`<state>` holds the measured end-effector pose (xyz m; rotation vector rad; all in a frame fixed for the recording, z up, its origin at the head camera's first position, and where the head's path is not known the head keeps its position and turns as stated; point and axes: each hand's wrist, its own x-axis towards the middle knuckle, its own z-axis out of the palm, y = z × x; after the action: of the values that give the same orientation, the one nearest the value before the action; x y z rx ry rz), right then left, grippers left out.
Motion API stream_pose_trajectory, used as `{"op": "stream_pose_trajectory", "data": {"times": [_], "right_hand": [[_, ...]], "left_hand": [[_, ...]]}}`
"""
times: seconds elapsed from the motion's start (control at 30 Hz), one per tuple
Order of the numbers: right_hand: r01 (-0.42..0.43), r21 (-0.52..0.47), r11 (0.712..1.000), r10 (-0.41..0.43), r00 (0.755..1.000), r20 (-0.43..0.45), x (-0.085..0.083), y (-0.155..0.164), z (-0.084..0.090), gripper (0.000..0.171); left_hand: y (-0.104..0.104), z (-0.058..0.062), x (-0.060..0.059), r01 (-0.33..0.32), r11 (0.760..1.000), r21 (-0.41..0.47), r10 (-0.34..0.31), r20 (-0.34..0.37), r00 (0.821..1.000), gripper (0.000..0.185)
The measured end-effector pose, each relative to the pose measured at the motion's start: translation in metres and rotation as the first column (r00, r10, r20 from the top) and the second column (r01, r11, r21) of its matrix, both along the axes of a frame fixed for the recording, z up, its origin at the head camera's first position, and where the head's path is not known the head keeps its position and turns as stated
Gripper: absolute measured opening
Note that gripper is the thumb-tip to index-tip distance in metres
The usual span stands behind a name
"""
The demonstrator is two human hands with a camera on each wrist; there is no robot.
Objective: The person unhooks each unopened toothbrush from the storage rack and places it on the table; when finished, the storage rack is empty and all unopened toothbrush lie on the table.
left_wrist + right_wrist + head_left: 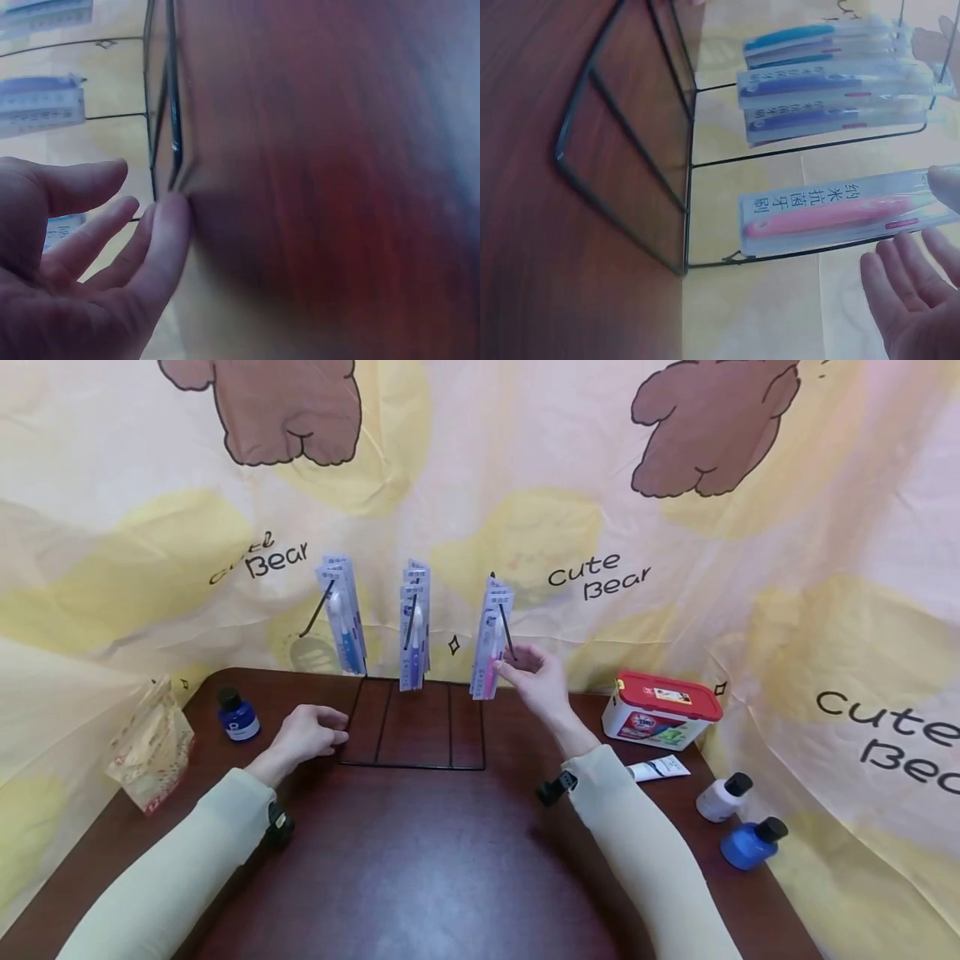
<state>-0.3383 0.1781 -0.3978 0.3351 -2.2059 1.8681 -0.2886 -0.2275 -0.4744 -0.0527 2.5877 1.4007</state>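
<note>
A black wire rack (412, 767) stands on the dark table, with packaged toothbrushes hanging from its three hooks. My right hand (536, 681) is beside the pink toothbrush pack (491, 652) on the right hook. In the right wrist view, its thumb (946, 187) overlaps the pack while its fingers (904, 274) lie relaxed along the pack's edge. My left hand (307, 732) is at the left side of the rack's base, with loosely bent fingers and one fingertip right at the wire corner in the left wrist view. Blue packs (343, 618) hang left, purple ones (412, 631) in the middle.
At the left are a dark blue bottle (240, 718) and a patterned bag (152, 747). A red-lidded tub (656, 714), a white tube (662, 768), a white bottle (722, 799) and a blue bottle (750, 845) line the right side. A printed curtain hangs behind.
</note>
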Motion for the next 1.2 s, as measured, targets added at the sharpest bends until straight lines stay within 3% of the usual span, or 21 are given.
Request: {"op": "stream_pose_trajectory", "data": {"times": [0.17, 0.3, 0.43, 0.6, 0.97, 1.2], "right_hand": [[0.010, -0.123, 0.992, -0.013, 1.000, -0.028, -0.009, -0.009, 0.001, 0.029], [0.002, -0.169, 0.986, -0.007, 1.000, -0.030, -0.013, -0.014, 0.001, 0.024], [0.030, -0.170, 0.985, -0.035, 0.999, -0.029, -0.016, -0.017, 0.002, 0.021], [0.063, -0.167, 0.984, -0.072, 0.996, -0.051, -0.014, -0.017, 0.004, 0.019], [0.060, -0.208, 0.976, -0.086, 0.990, -0.114, -0.007, 0.003, 0.006, 0.020], [0.173, -0.154, 0.973, -0.177, 0.984, -0.018, -0.005, 0.039, -0.001, 0.026]], "left_hand": [[-0.003, -0.006, -0.002, -0.020, 0.996, 0.085, 0.017, 0.035, 0.999, 0.045], [-0.005, -0.007, -0.005, -0.034, 0.999, 0.018, 0.034, 0.022, 0.999, 0.042], [-0.005, -0.006, -0.007, -0.033, 0.995, -0.089, 0.032, -0.008, 0.999, 0.038], [-0.002, -0.004, -0.007, -0.020, 0.992, -0.124, 0.017, -0.024, 1.000, 0.037], [-0.005, -0.005, -0.007, -0.006, 0.991, -0.136, 0.009, 0.019, 1.000, 0.037], [-0.003, -0.004, -0.008, -0.005, 0.996, -0.089, 0.008, 0.030, 1.000, 0.039]]}}
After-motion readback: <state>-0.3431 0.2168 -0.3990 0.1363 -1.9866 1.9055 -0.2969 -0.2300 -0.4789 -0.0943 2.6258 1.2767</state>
